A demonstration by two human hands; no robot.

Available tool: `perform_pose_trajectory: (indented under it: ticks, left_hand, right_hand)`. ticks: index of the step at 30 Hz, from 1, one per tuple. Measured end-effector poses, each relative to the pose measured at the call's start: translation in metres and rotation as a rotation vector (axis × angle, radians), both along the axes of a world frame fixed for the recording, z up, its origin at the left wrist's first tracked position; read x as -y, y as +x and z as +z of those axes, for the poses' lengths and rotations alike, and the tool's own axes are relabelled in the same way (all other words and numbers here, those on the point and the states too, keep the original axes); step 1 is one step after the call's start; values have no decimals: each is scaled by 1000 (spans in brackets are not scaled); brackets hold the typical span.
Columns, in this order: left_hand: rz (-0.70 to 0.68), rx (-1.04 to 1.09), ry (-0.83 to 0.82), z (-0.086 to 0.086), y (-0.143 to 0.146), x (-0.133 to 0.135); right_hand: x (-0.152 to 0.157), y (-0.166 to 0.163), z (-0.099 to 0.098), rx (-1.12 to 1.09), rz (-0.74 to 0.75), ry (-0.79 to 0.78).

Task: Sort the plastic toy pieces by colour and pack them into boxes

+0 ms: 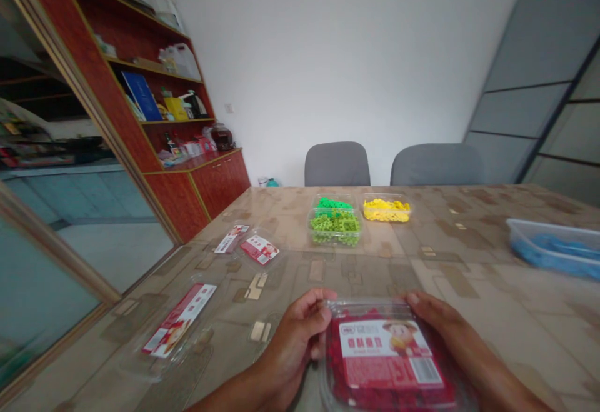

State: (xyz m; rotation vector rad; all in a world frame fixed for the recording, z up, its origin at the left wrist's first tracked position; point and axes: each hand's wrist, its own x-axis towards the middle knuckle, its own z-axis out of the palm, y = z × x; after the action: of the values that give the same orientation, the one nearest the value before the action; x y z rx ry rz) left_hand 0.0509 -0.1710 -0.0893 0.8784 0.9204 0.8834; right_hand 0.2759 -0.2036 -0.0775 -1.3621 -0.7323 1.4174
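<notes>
left hand (300,331) clamped on red-piece box (389,362), left edge | right hand (440,321) clasping right edge | box on surface (469,262), lid on | spare lids (180,321) well left

The clear plastic box (389,362) lies flat at the near edge of the table (469,256), lid on, gripped between my left hand (295,337) and right hand (440,324). It is full of small red pieces, and a red-and-white barcoded label covers its lid.

Red box (389,362), beige patterned table (469,262)
</notes>
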Motion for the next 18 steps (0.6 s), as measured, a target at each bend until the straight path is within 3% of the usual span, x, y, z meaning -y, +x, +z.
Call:
perform_pose_trajectory:
  ticks: [5, 14, 18]
  left_hand:
    - [14, -86, 165, -7, 2, 1]
    - [-24, -106, 82, -4, 1, -2]
    - [1, -246, 305, -5, 1, 0]
  right_hand:
    - [-1, -1, -3, 53, -21, 52]
    - [2, -2, 0, -45, -1, 54]
    - [-2, 1, -7, -7, 8, 61]
